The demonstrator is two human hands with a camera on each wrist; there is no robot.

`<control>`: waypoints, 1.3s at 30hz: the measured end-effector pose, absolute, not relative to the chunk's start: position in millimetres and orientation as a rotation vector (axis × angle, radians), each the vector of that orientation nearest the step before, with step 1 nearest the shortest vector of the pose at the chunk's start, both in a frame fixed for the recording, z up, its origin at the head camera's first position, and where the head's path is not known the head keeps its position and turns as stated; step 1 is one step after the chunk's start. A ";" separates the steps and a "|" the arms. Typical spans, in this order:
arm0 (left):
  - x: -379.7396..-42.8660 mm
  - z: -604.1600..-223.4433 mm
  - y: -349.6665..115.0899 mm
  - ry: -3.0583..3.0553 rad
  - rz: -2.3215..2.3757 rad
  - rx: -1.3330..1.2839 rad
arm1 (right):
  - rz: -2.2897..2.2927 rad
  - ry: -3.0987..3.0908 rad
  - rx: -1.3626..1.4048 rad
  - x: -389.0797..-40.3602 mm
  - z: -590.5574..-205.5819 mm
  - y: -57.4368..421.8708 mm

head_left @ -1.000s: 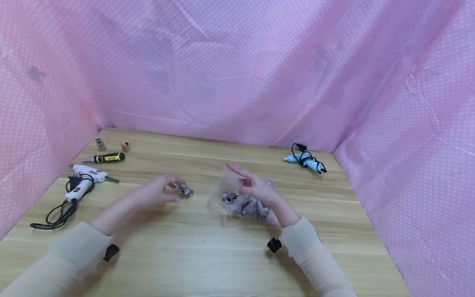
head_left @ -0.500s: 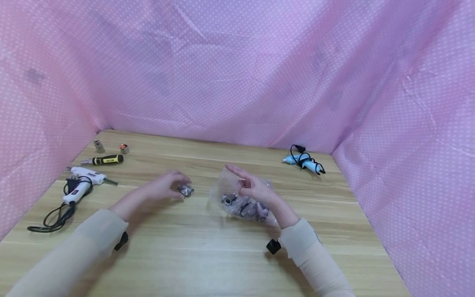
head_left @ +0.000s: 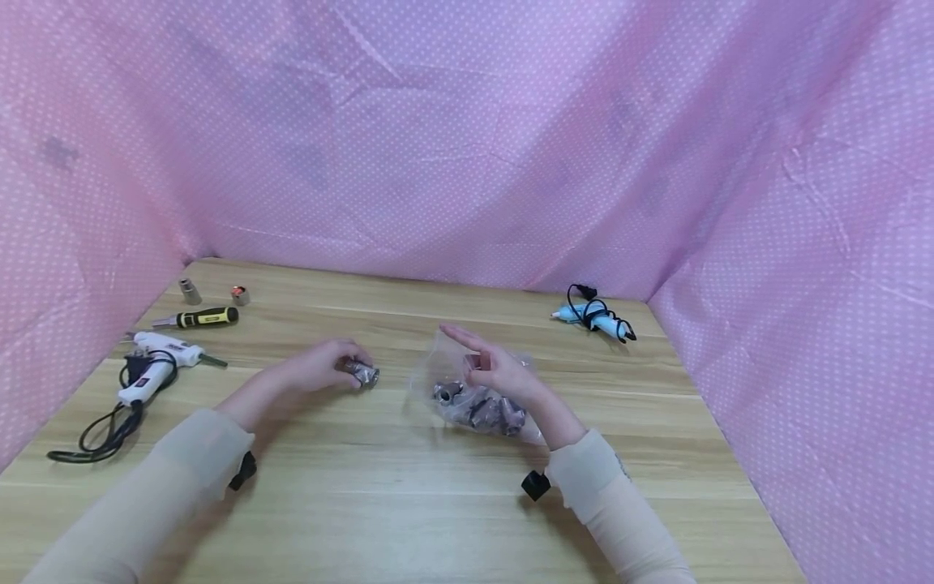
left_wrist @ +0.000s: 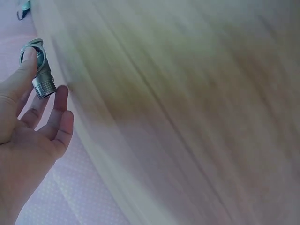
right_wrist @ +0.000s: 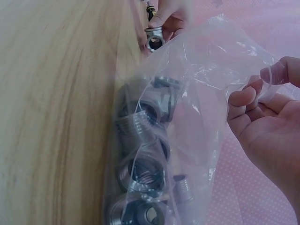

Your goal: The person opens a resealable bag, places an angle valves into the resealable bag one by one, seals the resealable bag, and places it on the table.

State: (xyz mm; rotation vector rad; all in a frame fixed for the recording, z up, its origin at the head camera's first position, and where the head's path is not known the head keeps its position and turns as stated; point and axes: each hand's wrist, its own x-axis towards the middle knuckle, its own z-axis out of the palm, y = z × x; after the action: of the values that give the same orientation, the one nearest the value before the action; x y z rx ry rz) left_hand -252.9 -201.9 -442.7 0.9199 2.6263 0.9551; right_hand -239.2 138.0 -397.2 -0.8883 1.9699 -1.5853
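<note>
My left hand (head_left: 321, 369) pinches a silvery metal pipe tee (left_wrist: 43, 80) between thumb and fingers. The left wrist view shows its threaded end pointing downward and a round opening near the thumb. To its right, my right hand (head_left: 507, 377) grips the edge of a clear plastic bag (right_wrist: 201, 70), with the index finger extended in the head view. Inside the bag lie several metal pipe fittings (right_wrist: 143, 173), some threaded, partly blurred by the plastic. The left hand with its tee stands left of the bag, apart from it.
At the left lie a white glue gun (head_left: 156, 365) with a black cord, a yellow-black screwdriver (head_left: 204, 317) and two small metal fittings, one upright (head_left: 190, 291) and one reddish inside (head_left: 239, 295). A blue glue gun (head_left: 594, 316) with wrapped cord lies back right. Pink curtains (head_left: 467, 146) enclose the table.
My left hand has come slightly to the right and its fingers have closed on the pipe tee. The right hand and the bag stay nearly still; the head view has shifted a little.
</note>
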 end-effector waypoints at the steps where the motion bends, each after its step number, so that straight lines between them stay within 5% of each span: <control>1: -252.3 -441.9 -201.4 2.626 0.974 0.910 | -1.585 1.967 -0.895 -239.7 -397.7 138.1; 19: -212.6 -403.5 -143.5 2.662 1.431 0.676 | -1.576 1.983 -0.879 -236.2 -387.9 134.7; 39: -202.1 -416.7 -87.2 2.643 1.618 0.638 | -1.610 1.927 -0.935 -239.9 -391.3 134.7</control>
State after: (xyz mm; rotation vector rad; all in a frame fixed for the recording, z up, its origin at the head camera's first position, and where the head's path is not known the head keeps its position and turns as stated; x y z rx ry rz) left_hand -202.1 -87.2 -416.7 0.6379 2.6433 1.6178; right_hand -239.9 134.7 -391.3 -0.9354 1.9266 -1.6105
